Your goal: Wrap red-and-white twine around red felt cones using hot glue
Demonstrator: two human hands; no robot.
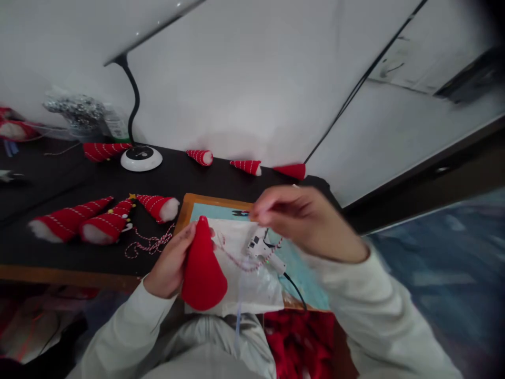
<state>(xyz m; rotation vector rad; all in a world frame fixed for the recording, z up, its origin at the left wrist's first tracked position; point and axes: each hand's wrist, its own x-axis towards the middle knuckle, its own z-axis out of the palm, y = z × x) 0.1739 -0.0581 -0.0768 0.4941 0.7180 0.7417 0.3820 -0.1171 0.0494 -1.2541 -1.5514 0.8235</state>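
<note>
A plain red felt cone (204, 268), tip upward, is held by my left hand (169, 263) at its left side. My right hand (294, 216) is raised to the right of the cone, thumb and fingers pinched together; the motion blur hides what is between them. From near the cone's tip a red-and-white twisted cord (246, 268) hangs in a loop and rises toward the right hand. Beneath the right hand a white glue gun (266, 251) lies on a white sheet (260, 300), its black cable running toward the front edge.
Stuffed red cones (67, 218) with white stitched bands lie on the black table (94, 258) at left. Loose cord (152, 245) lies beside them. A lamp base (141, 158) and more cones stand or lie near the wall. Red fabric (300, 342) is below the board.
</note>
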